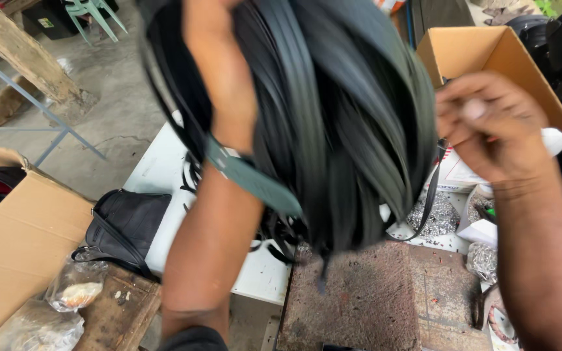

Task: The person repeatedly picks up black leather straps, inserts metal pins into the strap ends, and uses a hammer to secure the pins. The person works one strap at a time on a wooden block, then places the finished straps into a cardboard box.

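Soft, even daylight; motion blur on the right hand [489, 123], faint shadows.

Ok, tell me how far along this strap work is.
Done: nothing finished shows. In hand: the left hand holds up a thick bundle of black straps; the right hand pinches something small and pale beside it. Left: the whole bundle, with the brown work block bare below.

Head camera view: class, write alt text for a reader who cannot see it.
The left hand lifts a thick bundle of black straps above a white table. The right hand is raised beside an open cardboard box, fingers pinched together.
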A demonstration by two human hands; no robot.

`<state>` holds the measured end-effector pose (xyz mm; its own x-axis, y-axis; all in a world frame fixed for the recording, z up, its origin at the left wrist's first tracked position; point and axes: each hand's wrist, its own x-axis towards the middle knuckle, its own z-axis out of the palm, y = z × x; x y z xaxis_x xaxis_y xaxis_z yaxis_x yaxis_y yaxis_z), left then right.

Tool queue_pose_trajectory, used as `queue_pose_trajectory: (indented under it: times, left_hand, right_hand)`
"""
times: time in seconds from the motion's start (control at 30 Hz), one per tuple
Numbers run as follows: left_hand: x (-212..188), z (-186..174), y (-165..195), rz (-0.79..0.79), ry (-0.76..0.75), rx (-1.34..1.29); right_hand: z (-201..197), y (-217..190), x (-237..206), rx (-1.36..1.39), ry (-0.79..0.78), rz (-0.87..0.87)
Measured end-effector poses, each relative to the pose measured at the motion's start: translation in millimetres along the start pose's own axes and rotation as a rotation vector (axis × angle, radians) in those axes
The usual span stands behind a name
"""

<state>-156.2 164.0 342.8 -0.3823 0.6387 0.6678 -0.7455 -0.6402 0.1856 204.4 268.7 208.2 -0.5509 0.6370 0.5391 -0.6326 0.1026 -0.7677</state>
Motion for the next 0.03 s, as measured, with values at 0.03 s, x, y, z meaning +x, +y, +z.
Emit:
queue_pose_trajectory:
  times: [0.03]
  left_hand:
    - [-31.2,17.0,-10.4,-0.122,-0.047,-0.05]
  right_hand:
    - [15.6,15.5,-6.2,-0.004,-0.005,-0.003]
